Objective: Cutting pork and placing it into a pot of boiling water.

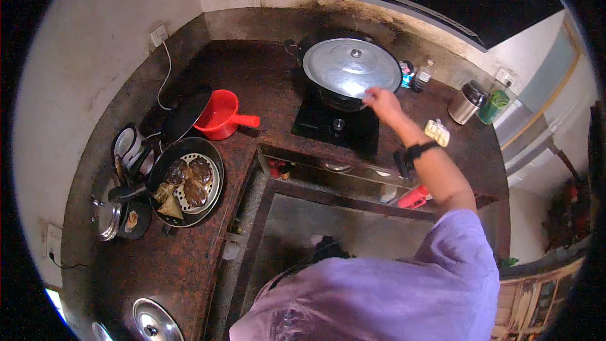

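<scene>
My right hand [380,101], with a black band on the wrist, is at the near right rim of a metal lid [331,68]. Its fingers are bent; whether they grip the rim is unclear. The lid covers a dark pot [341,102] on a black cooktop [336,125] with a round knob. My left hand is out of view. To the left, a black pan [158,210] holds a perforated steamer plate [214,182] with several dark brown, flat food pieces [195,193] and leaf-wrapped parcels [170,206]. Behind it is a red plastic dipper [221,113].
Right of the pot stand a small bottle [421,78], a steel flask [466,103] and a green container [494,104]; a pale yellow item [437,132] lies nearer. Lidded cookware [109,218] crowds the left wall. A range hood [407,2] hangs above.
</scene>
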Available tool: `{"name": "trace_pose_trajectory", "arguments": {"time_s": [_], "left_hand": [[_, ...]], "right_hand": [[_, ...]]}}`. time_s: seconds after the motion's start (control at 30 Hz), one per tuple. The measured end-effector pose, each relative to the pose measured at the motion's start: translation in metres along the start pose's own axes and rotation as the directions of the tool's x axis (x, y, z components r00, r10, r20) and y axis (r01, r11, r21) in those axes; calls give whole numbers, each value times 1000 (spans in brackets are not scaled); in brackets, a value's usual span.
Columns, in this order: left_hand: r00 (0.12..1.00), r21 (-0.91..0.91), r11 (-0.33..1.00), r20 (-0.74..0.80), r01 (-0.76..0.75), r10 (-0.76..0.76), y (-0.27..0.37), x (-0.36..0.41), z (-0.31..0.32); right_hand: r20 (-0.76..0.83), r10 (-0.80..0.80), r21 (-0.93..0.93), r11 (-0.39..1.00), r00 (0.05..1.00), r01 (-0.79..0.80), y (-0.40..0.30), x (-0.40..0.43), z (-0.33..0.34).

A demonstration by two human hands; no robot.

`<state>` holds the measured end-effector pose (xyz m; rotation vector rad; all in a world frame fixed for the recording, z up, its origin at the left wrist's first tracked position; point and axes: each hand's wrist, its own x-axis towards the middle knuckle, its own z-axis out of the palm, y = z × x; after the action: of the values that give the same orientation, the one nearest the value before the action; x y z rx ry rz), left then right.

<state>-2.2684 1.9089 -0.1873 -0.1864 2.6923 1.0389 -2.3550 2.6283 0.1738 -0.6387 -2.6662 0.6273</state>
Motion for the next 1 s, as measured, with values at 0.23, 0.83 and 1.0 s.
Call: {"name": "trace_pose_trajectory", "arguments": {"time_s": [0.23, 0.83, 1.0], "left_hand": [[1000, 30, 999, -25, 11, -10, 50, -2, -1], [980, -64, 988, 131, -144, 151, 116, 14, 53], [924, -126, 960, 264, -251, 277, 124, 36, 79]], "right_hand": [[-108, 44, -181, 981, 993, -63, 11, 174, 34], [-274, -147, -459, 889, 950, 6, 16, 224, -32], [-476, -174, -313, 950, 862, 19, 84, 147, -107]]}}
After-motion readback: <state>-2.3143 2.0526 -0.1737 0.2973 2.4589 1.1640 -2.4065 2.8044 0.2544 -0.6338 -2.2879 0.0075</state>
